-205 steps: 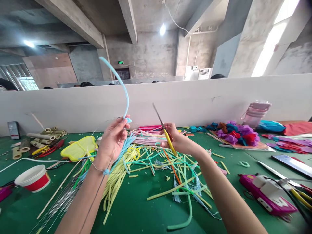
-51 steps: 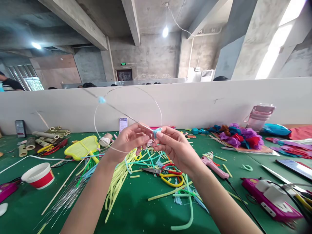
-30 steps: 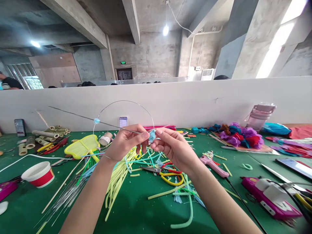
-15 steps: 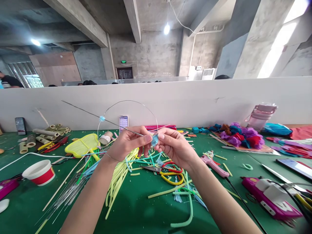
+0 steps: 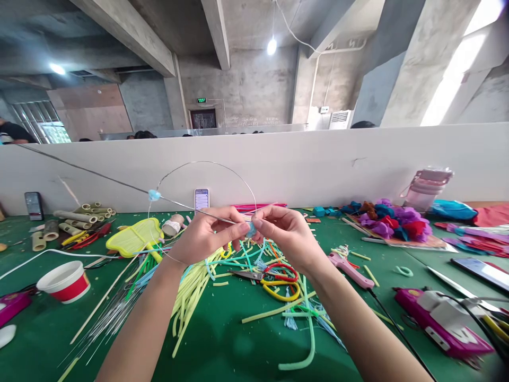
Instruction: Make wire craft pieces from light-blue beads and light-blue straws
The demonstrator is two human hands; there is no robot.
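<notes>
Above the middle of the green table, my left hand (image 5: 212, 236) pinches a thin grey wire (image 5: 101, 175) that runs out to the upper left. Bent wire forms a large hoop (image 5: 204, 162) over my hands, with a light blue fluffy tuft (image 5: 154, 195) where it crosses the straight wire. My right hand (image 5: 284, 231) is closed on a second small light blue tuft (image 5: 251, 229), at the left hand's fingertips. The fingers partly hide that tuft and the wire by it. Below the hands lie red and yellow-handled scissors (image 5: 280, 286) and pale yellow-green strips (image 5: 194, 302).
Left are a paper cup (image 5: 66, 281), a yellow net-like paddle (image 5: 135, 237), loose wires (image 5: 107, 329) and bamboo tubes (image 5: 75, 215). Right are a pink glue gun (image 5: 350, 270), a magenta power strip (image 5: 441, 323) and coloured tufts (image 5: 393, 220). A white partition (image 5: 318, 164) stands behind the table.
The straight wire now reaches farther to the upper left, and the hoop's blue tuft has shifted left. The tuft at my fingertips shows less; both hands stay close together.
</notes>
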